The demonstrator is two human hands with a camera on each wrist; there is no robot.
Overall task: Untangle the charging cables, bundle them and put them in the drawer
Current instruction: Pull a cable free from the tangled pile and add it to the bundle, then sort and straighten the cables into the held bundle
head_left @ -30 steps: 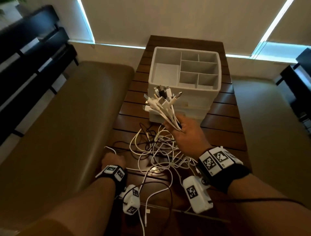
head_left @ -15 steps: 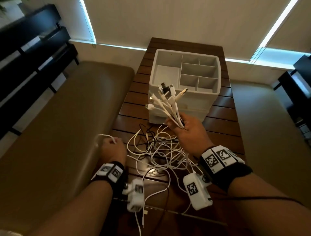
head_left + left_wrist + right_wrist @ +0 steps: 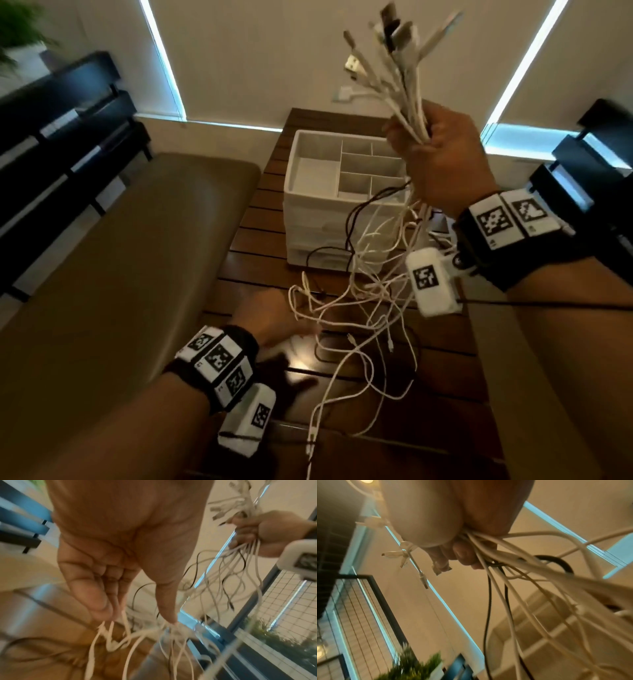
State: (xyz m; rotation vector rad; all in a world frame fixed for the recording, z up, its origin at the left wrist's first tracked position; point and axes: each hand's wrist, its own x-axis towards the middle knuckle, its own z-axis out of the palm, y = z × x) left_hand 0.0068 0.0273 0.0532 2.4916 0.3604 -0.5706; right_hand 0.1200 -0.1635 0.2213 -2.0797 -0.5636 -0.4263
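My right hand [image 3: 423, 138] is raised high above the table and grips a bunch of charging cables [image 3: 397, 78] just below their plugs, which fan upward. The white and black cords [image 3: 371, 287] hang from that fist in tangled loops down to the wooden table [image 3: 445, 363]. My left hand [image 3: 284, 322] is low over the table at the bottom of the tangle. In the left wrist view its fingers [image 3: 102, 601] point down, nearly straight, touching the white loops [image 3: 137, 637]. The right wrist view shows the fingers [image 3: 464, 557] curled round the cords [image 3: 505, 563].
A white drawer unit [image 3: 308, 240] with a compartmented open top tray [image 3: 291, 161] stands on the table behind the cables. A padded brown bench [image 3: 120, 257] runs along the table's left side. Dark shelving [image 3: 68, 130] lines the left wall.
My right hand has lifted the gripped cable ends from just above the table to high over the drawer unit. My left hand has moved right from the table edge into the hanging loops.
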